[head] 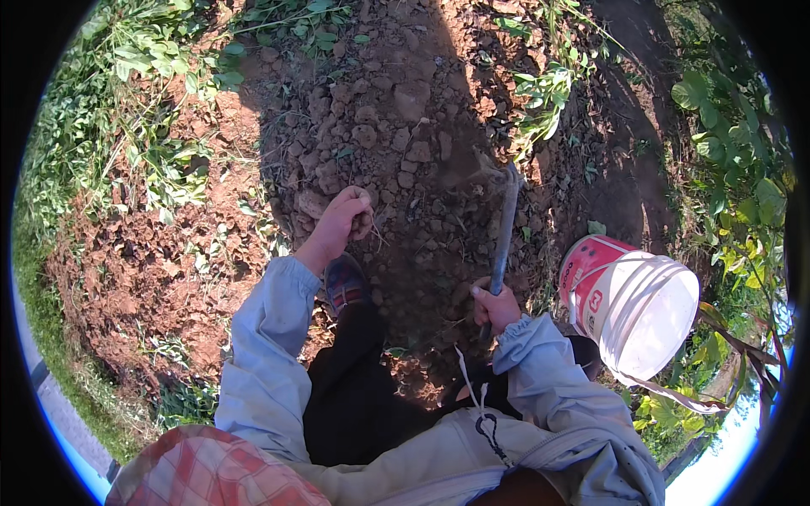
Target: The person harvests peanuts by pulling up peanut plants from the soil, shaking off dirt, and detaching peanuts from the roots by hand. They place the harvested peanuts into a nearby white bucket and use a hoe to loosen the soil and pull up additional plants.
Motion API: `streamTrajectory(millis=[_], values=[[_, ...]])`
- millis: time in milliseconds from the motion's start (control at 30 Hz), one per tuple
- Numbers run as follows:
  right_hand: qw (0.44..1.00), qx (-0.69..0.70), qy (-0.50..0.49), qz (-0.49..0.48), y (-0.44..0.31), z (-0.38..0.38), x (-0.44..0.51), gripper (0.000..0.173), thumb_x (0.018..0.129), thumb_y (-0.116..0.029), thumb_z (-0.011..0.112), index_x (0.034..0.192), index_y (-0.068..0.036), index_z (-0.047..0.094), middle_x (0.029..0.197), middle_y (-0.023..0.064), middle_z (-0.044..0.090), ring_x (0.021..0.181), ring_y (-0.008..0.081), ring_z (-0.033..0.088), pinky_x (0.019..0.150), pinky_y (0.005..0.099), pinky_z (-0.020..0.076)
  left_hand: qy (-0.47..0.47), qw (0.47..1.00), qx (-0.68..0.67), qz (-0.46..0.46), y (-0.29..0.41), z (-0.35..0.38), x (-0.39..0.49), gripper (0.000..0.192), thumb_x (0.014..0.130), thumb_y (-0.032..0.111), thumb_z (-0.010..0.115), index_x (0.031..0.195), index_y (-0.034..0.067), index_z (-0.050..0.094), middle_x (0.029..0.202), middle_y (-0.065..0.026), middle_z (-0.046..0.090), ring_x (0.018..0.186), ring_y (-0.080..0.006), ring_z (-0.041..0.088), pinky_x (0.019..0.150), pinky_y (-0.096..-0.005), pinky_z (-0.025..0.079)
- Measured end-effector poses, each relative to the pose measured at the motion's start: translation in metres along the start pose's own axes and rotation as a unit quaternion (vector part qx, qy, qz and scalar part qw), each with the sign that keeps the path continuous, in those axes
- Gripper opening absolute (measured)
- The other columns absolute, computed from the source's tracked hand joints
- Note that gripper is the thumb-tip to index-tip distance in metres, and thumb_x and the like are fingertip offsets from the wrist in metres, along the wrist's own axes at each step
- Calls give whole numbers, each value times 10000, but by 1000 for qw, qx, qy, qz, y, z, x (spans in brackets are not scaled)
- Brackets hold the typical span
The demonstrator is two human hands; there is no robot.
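Note:
My right hand is closed around the lower part of a long handle of a digging tool. The tool's head, near the handle's far end, is blurred against the soil, so its kind is unclear. My left hand is held over the clods with its fingers pinched together on thin, pale, root-like strands. Brown, cloddy soil lies in shadow in front of me and between both hands. Beside the left hand, partly behind it, is a larger lump, perhaps a clod or a tuber.
A red and white plastic bucket lies tilted at my right. Cut leafy vines are heaped at the upper left, with more leaves at the upper right. My shoe rests on the soil below my left hand. Green plants line the right side.

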State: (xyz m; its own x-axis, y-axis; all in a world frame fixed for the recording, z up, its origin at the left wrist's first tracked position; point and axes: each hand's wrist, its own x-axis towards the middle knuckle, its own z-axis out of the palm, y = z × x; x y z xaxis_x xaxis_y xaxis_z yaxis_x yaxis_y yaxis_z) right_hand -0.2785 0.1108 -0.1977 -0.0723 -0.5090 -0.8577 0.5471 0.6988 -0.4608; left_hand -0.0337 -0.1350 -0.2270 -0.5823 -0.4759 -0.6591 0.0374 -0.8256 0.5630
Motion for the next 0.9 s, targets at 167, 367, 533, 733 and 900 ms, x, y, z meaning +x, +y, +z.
streamTrajectory(millis=[167, 367, 533, 733, 900], values=[[999, 10, 24, -24, 0, -3, -53, 191, 832, -128, 635, 946, -3, 547, 606, 44, 527, 411, 97, 441, 393, 248, 383, -49, 965, 255, -19, -22, 67, -38, 171, 921, 208, 482, 980, 61, 418, 724, -43, 589, 588, -106, 551, 511, -241, 431], [991, 80, -11, -107, -35, 67, -34, 306, 851, -149, 628, 1083, 4, 502, 704, 70, 584, 460, 108, 482, 459, 235, 418, -73, 859, 466, 200, -41, 110, -61, 229, 897, 182, 532, 1016, 41, 397, 741, -93, 603, 650, -227, 630, 559, -315, 474], [996, -24, -69, -43, -20, 74, -37, 239, 855, -153, 627, 1007, -32, 488, 626, 34, 551, 440, 122, 478, 424, 246, 396, -69, 843, 473, 245, -41, 116, -75, 268, 868, 174, 588, 1016, 43, 407, 783, -112, 602, 695, -304, 633, 589, -357, 491], [997, 64, -46, 6, -23, 72, -47, 176, 843, -99, 610, 938, -46, 472, 575, 19, 482, 421, 108, 454, 376, 257, 353, -42, 865, 449, 222, -50, 102, -81, 230, 875, 184, 583, 987, 47, 437, 753, -93, 591, 651, -245, 623, 566, -338, 485], [990, 83, -111, -6, -35, 82, -61, 141, 829, -47, 597, 899, -32, 476, 522, 19, 447, 383, 111, 426, 364, 260, 346, -43, 991, 123, 38, -44, 101, -96, 177, 909, 210, 533, 981, 70, 454, 721, -34, 545, 590, -132, 550, 514, -263, 447]])
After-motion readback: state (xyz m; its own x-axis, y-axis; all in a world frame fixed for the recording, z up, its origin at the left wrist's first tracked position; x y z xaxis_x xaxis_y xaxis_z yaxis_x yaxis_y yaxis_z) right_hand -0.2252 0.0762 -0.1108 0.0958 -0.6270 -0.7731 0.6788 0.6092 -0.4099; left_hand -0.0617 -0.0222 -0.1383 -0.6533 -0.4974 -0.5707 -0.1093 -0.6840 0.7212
